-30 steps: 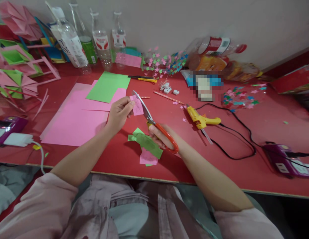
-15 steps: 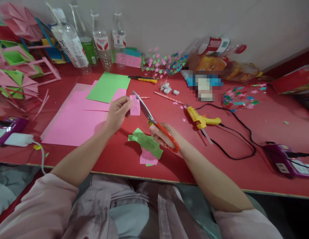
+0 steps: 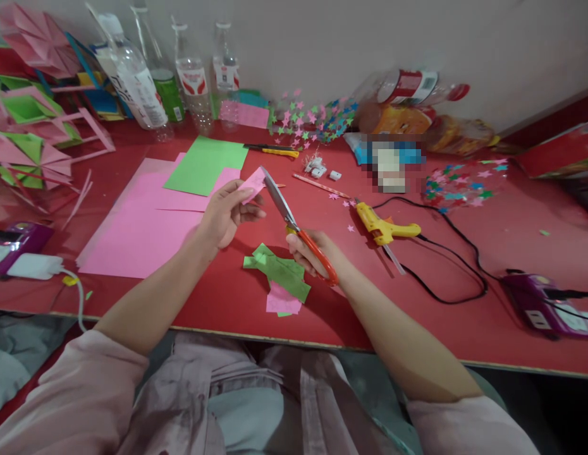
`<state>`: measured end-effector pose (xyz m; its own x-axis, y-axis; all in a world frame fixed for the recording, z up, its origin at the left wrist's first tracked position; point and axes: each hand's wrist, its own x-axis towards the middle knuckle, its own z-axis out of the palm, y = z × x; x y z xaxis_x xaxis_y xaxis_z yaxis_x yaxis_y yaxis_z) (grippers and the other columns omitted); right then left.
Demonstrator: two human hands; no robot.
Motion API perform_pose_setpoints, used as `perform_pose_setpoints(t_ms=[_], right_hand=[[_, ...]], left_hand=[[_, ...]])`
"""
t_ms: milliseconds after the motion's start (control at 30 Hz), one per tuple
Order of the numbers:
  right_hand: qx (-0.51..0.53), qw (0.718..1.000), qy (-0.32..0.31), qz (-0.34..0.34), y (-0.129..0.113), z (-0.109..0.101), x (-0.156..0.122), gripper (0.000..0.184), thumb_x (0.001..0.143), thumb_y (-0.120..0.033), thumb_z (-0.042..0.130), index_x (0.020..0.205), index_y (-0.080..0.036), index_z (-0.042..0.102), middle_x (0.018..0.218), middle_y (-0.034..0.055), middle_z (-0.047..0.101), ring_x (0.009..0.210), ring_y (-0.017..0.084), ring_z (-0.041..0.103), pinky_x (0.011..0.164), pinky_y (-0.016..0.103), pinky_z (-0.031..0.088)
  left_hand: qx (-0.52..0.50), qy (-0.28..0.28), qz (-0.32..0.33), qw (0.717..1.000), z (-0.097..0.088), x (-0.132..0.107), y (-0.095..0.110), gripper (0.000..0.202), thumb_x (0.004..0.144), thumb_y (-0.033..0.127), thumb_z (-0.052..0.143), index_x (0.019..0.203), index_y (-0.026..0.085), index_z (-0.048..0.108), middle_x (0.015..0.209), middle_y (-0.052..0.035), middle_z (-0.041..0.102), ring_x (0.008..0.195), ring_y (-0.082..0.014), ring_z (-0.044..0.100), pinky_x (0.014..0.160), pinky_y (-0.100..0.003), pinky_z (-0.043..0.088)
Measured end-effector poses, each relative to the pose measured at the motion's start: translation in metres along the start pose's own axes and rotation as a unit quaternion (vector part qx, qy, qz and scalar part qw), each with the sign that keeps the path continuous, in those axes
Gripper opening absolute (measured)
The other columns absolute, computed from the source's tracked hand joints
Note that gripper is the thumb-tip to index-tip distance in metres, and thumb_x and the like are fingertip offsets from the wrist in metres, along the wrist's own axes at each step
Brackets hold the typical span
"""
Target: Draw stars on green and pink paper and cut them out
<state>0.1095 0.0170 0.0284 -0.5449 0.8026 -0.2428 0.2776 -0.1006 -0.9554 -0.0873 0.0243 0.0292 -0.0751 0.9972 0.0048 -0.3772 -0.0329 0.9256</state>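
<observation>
My left hand (image 3: 231, 212) pinches a small pink piece of paper (image 3: 253, 185) between thumb and fingers, tilted up to the right. In my right hand (image 3: 313, 249) is a pair of scissors (image 3: 301, 232) with red handles, its blades pointing up and left. The blade tips are at the paper's upper right end; whether they touch it I cannot tell. Below the hands lies a small pile of green paper scraps (image 3: 282, 275) with a pink scrap (image 3: 283, 299) on the red table (image 3: 218, 303).
Large pink sheets (image 3: 137, 234) and a green sheet (image 3: 206, 167) lie at left. A yellow glue gun (image 3: 386, 229) with its black cord is at right. A box cutter (image 3: 275, 150), bottles (image 3: 192, 82) and paper stars (image 3: 303, 120) line the back. Purple power strips (image 3: 535, 303) flank both sides.
The pink paper has turned from upright to slanting up to the right. My left hand has rolled and its lower fingers have spread. The scissors have shifted slightly.
</observation>
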Motion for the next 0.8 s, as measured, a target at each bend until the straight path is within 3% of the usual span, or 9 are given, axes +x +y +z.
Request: perform_pose_setpoints(t_ms=[200, 500, 800], right_hand=[[-0.012, 1.000, -0.007, 0.021, 0.0000, 0.0003, 0.0017, 0.047, 0.078, -0.061, 0.057, 0.062, -0.021, 0.039, 0.038, -0.0106, 0.032, 0.029, 0.003, 0.028, 0.030, 0.019, 0.021], [-0.064, 0.997, -0.010, 0.030, -0.0011, -0.0013, 0.0024, 0.049, 0.075, -0.065, 0.058, 0.061, -0.020, 0.042, 0.039, -0.0087, 0.036, 0.030, 0.004, 0.031, 0.031, 0.020, 0.026], [-0.091, 0.995, -0.035, 0.004, 0.0001, -0.0043, -0.0006, 0.045, 0.078, -0.063, 0.053, 0.066, -0.020, 0.046, 0.044, -0.0080, 0.038, 0.037, 0.006, 0.034, 0.036, 0.020, 0.029]], left_hand=[[-0.053, 0.042, -0.031, 0.997, -0.0022, 0.0043, 0.0036, 0.010, 0.072, 0.024, 0.063, 0.075, 0.018, 0.055, 0.058, 0.0054, 0.060, 0.043, -0.0031, 0.053, 0.043, -0.013, 0.043], [-0.006, 0.068, 0.048, 0.997, -0.0007, 0.0039, -0.0004, 0.019, 0.070, 0.022, 0.068, 0.064, 0.018, 0.051, 0.052, 0.0079, 0.051, 0.039, -0.0012, 0.040, 0.039, -0.015, 0.033], [0.001, 0.060, 0.045, 0.997, -0.0005, 0.0025, 0.0002, 0.014, 0.067, 0.025, 0.067, 0.070, 0.018, 0.056, 0.059, 0.0044, 0.062, 0.046, -0.0064, 0.057, 0.046, -0.018, 0.043]])
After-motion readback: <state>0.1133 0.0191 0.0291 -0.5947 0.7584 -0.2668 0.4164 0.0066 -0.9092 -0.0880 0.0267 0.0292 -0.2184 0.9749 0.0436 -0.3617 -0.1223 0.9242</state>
